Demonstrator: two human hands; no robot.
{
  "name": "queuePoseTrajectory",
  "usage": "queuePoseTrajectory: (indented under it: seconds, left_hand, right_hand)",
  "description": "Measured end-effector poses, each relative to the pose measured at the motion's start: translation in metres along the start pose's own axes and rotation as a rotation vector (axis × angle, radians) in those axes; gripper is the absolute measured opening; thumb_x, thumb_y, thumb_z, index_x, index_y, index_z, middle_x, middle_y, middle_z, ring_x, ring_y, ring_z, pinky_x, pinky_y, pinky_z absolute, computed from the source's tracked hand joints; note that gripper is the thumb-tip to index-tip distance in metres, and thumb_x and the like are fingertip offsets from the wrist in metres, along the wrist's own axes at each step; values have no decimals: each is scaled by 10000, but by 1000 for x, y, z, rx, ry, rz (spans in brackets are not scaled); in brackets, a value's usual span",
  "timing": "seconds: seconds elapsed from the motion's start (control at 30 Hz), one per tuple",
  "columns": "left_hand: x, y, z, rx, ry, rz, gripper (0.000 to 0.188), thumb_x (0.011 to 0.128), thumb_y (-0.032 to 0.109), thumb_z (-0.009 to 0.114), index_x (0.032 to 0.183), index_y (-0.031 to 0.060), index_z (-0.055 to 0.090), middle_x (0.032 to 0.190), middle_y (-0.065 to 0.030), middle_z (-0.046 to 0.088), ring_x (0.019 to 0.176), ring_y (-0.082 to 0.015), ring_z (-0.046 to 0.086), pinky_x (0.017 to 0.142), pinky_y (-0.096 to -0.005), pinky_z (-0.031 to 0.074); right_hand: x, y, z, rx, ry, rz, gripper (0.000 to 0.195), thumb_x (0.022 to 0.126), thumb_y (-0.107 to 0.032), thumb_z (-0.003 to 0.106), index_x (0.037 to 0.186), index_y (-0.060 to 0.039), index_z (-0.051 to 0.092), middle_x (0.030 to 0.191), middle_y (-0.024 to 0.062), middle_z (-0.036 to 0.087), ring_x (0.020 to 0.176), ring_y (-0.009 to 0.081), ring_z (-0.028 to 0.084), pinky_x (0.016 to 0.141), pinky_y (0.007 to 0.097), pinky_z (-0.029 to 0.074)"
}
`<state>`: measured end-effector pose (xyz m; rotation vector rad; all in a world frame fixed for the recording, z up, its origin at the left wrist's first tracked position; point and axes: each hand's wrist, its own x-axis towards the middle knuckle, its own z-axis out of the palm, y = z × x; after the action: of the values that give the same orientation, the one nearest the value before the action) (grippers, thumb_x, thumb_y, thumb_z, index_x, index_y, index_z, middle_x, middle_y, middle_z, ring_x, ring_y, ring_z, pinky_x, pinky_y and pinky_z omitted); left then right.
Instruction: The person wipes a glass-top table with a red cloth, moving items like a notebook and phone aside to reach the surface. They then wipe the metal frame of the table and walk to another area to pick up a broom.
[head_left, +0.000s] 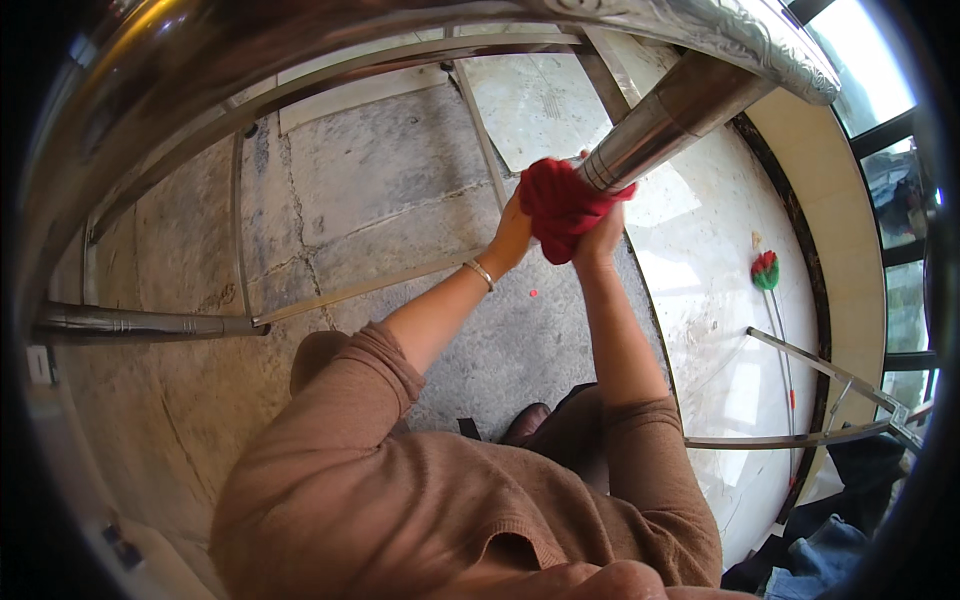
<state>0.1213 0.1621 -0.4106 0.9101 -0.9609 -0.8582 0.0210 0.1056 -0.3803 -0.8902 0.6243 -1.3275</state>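
Observation:
A bunched red cloth (559, 210) is wrapped around the lower part of a shiny metal table leg (660, 124). My left hand (514, 231), with a bracelet at its wrist, presses the cloth from the left side. On the cloth's right side my right hand (602, 232) grips it, its fingers partly hidden behind cloth and leg. Above the leg runs the embossed metal edge (720, 37) of a table or similar frame.
Low metal rails (360, 294) cross the worn stone floor. Another metal leg (150, 322) is at left. At right lie a red and green duster (765, 271), a folding metal stand (817, 367) and dark and blue clothes (817, 555). A small red disc (533, 293) lies below my hands.

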Motion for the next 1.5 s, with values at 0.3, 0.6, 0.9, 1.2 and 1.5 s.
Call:
queuePoseTrajectory:
  seconds: [0.3, 0.6, 0.9, 1.2, 1.5]
  left_hand:
    - [-78, -114, -43, 617, 167, -457, 448, 889, 154, 612, 1310, 66, 487, 1228, -137, 590, 1162, -265, 540, 1001, -360, 415]
    - [-14, 202, -50, 708, 359, 697, 478, 708, 31, 611, 1181, 102, 632, 1152, -151, 580, 1041, -370, 554, 931, -444, 435]
    - [106, 206, -86, 1167, 100, 881, 182, 873, 233, 590, 974, 93, 649, 903, -118, 664, 777, -231, 634, 694, -402, 493]
    - [65, 257, -188, 1320, 210, 693, 183, 863, 249, 592, 942, 96, 655, 876, -115, 664, 762, -237, 633, 690, -406, 490]
    - [-59, 369, -371, 1735, 524, 428, 188, 853, 265, 593, 910, 100, 661, 848, -112, 663, 746, -243, 633, 685, -410, 486]
  right_hand:
    - [-62, 116, -74, -1206, 137, 378, 406, 994, -352, 432, 1263, -61, 524, 1101, 177, 638, 1021, 288, 605, 878, 412, 464]
    - [-85, -80, 131, -900, -280, -328, 455, 888, -161, 644, 1268, -33, 429, 1120, 202, 620, 1049, 315, 614, 904, 392, 460]
    - [38, -97, 178, -1502, 39, -1046, 317, 858, -178, 633, 1138, -29, 615, 1130, 169, 638, 1090, 384, 574, 965, 474, 410]
    - [87, -15, 182, -1421, -458, -1255, 245, 888, -252, 635, 1095, -138, 701, 1091, 132, 678, 1057, 329, 621, 955, 456, 442]
    - [102, 6, 163, -1445, -615, -909, 272, 966, -291, 546, 1149, -135, 673, 1064, 141, 693, 950, 310, 674, 806, 423, 500]
